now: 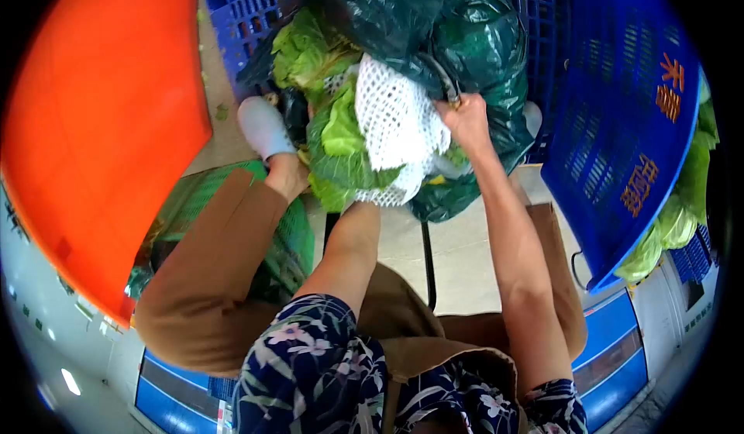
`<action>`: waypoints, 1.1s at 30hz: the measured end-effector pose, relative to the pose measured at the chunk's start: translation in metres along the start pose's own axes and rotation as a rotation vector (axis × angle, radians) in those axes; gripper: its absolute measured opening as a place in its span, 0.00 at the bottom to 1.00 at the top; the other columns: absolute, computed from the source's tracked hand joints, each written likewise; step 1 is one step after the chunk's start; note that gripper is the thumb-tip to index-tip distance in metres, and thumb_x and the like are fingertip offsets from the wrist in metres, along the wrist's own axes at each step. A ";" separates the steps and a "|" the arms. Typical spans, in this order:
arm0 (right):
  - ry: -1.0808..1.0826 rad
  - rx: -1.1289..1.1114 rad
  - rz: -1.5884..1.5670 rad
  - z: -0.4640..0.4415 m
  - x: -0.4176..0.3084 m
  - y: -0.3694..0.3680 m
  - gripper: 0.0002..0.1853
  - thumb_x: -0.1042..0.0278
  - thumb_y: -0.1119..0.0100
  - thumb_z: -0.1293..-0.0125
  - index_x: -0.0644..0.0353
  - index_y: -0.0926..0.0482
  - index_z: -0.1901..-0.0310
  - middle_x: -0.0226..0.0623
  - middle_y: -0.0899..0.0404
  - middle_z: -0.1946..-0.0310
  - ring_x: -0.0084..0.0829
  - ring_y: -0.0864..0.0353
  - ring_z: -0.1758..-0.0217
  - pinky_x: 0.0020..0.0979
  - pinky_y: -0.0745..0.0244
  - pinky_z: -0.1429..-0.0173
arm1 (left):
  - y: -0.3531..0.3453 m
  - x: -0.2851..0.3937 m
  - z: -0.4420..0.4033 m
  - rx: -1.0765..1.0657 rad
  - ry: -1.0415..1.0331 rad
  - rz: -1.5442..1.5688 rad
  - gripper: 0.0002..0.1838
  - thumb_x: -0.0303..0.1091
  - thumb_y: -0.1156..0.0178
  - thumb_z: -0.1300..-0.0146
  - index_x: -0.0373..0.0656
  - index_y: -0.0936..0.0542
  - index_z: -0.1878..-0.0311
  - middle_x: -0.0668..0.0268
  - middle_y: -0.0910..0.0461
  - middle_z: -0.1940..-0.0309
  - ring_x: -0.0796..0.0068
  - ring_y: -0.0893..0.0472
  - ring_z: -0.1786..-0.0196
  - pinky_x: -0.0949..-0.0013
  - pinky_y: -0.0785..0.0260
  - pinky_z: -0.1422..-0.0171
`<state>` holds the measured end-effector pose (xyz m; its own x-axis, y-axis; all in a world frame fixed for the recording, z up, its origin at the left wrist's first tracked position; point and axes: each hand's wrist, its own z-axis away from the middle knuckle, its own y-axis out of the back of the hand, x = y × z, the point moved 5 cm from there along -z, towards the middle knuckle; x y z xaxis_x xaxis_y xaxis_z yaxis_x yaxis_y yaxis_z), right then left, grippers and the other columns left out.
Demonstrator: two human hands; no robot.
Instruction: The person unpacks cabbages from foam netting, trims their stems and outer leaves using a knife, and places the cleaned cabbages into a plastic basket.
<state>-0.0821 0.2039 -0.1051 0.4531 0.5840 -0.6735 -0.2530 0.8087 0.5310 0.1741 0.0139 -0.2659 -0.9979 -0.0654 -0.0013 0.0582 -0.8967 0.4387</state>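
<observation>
My right hand (467, 120) is closed round the end of a small knife (446, 81), whose narrow curved blade points up and away. The left forearm (349, 240) reaches in under a white foam net sleeve (395, 112), and that hand is hidden beneath the net and leaves. Loose green cabbage leaves (341, 132) lie against the net on its left side. Behind and to the right, a dark green plastic bag (480, 46) bulges close to my right hand. Whether the net holds something is not visible.
A large orange tub (101, 108) stands on the left, and a blue crate (612, 116) on the right with cabbages (666, 232) beyond it. More blue crating (240, 23) is behind the bag. A green mesh sack (287, 248) lies by my left leg.
</observation>
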 end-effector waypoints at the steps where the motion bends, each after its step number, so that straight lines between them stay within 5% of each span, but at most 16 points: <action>1: 0.028 0.006 0.013 -0.003 0.004 -0.002 0.12 0.69 0.37 0.52 0.73 0.24 0.77 0.55 0.28 0.85 0.33 0.30 0.84 0.37 0.32 0.72 | 0.018 0.002 0.012 -0.002 0.007 -0.017 0.19 0.26 0.32 0.52 0.42 0.23 0.55 0.60 0.21 0.62 0.61 0.20 0.66 0.60 0.25 0.77; 6: 0.042 -0.031 0.040 -0.016 0.013 0.002 0.17 0.63 0.33 0.56 0.71 0.26 0.80 0.52 0.28 0.85 0.39 0.27 0.81 0.40 0.31 0.69 | 0.066 -0.052 0.007 -0.113 0.062 -0.144 0.16 0.25 0.32 0.53 0.41 0.22 0.58 0.60 0.19 0.65 0.62 0.19 0.71 0.64 0.25 0.80; 9: 0.013 -0.030 0.036 -0.014 0.013 0.003 0.17 0.62 0.32 0.57 0.70 0.22 0.74 0.52 0.21 0.78 0.45 0.20 0.72 0.40 0.27 0.63 | 0.100 -0.015 0.091 -0.391 0.088 -0.158 0.17 0.22 0.34 0.53 0.39 0.24 0.57 0.60 0.22 0.65 0.65 0.22 0.71 0.66 0.25 0.79; 13: 0.032 0.006 0.064 0.008 0.000 0.014 0.18 0.61 0.32 0.56 0.67 0.20 0.67 0.51 0.19 0.70 0.46 0.18 0.64 0.40 0.26 0.58 | 0.141 0.067 0.185 -0.780 -0.185 -0.267 0.27 0.22 0.34 0.52 0.39 0.28 0.46 0.64 0.25 0.63 0.71 0.24 0.68 0.71 0.26 0.75; 16: 0.026 0.010 0.036 0.015 0.005 0.017 0.18 0.62 0.32 0.54 0.65 0.19 0.64 0.47 0.17 0.69 0.40 0.18 0.64 0.37 0.26 0.57 | 0.162 0.128 0.258 -0.910 -0.459 -0.174 0.22 0.22 0.36 0.47 0.35 0.30 0.48 0.61 0.23 0.61 0.74 0.21 0.66 0.73 0.24 0.74; 19: -0.002 0.004 -0.099 0.033 -0.005 0.033 0.16 0.63 0.32 0.52 0.65 0.19 0.65 0.40 0.19 0.73 0.33 0.22 0.70 0.35 0.28 0.62 | 0.145 0.171 0.267 -0.750 -0.650 -0.045 0.24 0.24 0.35 0.46 0.35 0.31 0.46 0.57 0.24 0.55 0.68 0.21 0.58 0.67 0.21 0.66; 21: -0.072 -0.004 -0.222 0.055 -0.020 0.059 0.14 0.65 0.31 0.52 0.64 0.21 0.67 0.31 0.26 0.79 0.26 0.30 0.75 0.34 0.33 0.66 | 0.119 0.184 0.274 -0.840 -0.725 0.107 0.34 0.29 0.31 0.47 0.35 0.36 0.39 0.54 0.25 0.51 0.61 0.22 0.51 0.61 0.21 0.56; 22: -0.029 0.071 -0.220 0.062 -0.026 0.072 0.14 0.66 0.31 0.51 0.65 0.21 0.66 0.31 0.25 0.79 0.26 0.30 0.74 0.34 0.33 0.66 | 0.114 0.184 0.276 -0.707 -0.652 0.032 0.45 0.33 0.28 0.50 0.38 0.44 0.32 0.55 0.26 0.45 0.56 0.24 0.46 0.55 0.24 0.50; 23: 0.016 0.146 -0.218 0.067 -0.033 0.084 0.14 0.66 0.31 0.51 0.65 0.21 0.66 0.31 0.25 0.78 0.26 0.30 0.74 0.33 0.33 0.66 | 0.110 0.187 0.273 -0.578 -0.736 -0.059 0.46 0.35 0.28 0.50 0.40 0.44 0.30 0.54 0.25 0.46 0.58 0.23 0.47 0.60 0.24 0.52; 25: 0.008 0.221 -0.190 0.073 -0.040 0.107 0.16 0.67 0.31 0.51 0.65 0.20 0.62 0.32 0.23 0.77 0.26 0.28 0.73 0.32 0.31 0.64 | 0.119 0.197 0.270 -0.200 -1.167 -0.141 0.30 0.37 0.34 0.47 0.38 0.28 0.40 0.52 0.18 0.59 0.64 0.18 0.58 0.65 0.25 0.59; 27: 0.092 0.256 -0.165 0.062 -0.035 0.122 0.19 0.65 0.30 0.51 0.65 0.19 0.58 0.33 0.21 0.75 0.26 0.25 0.70 0.31 0.30 0.61 | 0.142 0.183 0.268 -0.089 -1.066 -0.071 0.13 0.37 0.39 0.47 0.36 0.17 0.64 0.55 0.18 0.77 0.67 0.18 0.73 0.68 0.27 0.67; 29: 0.140 0.256 -0.088 0.062 -0.033 0.130 0.20 0.64 0.29 0.52 0.64 0.19 0.57 0.34 0.20 0.74 0.26 0.24 0.69 0.31 0.29 0.60 | 0.132 0.140 0.215 -0.213 -0.817 -0.375 0.13 0.36 0.41 0.46 0.37 0.19 0.80 0.60 0.21 0.84 0.70 0.20 0.80 0.68 0.27 0.71; 31: 0.206 0.286 -0.227 0.061 -0.029 0.130 0.17 0.67 0.31 0.48 0.64 0.19 0.58 0.30 0.20 0.72 0.20 0.26 0.68 0.25 0.30 0.61 | 0.115 0.076 0.201 -0.545 -0.575 -0.770 0.09 0.32 0.40 0.46 0.38 0.20 0.78 0.59 0.20 0.82 0.70 0.20 0.80 0.68 0.27 0.73; 33: 0.115 0.517 -0.528 0.095 -0.045 0.137 0.14 0.69 0.33 0.45 0.65 0.19 0.58 0.28 0.22 0.70 0.19 0.28 0.68 0.23 0.32 0.62 | 0.082 -0.011 0.111 -0.617 -0.212 -0.618 0.03 0.27 0.40 0.46 0.38 0.20 0.71 0.58 0.19 0.76 0.68 0.19 0.77 0.65 0.24 0.71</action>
<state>-0.0556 0.2815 0.0469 0.3032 0.1543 -0.9404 0.4206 0.8638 0.2773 0.1866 -0.0109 -0.1302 -0.8375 0.5340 0.1158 -0.5461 -0.8249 -0.1458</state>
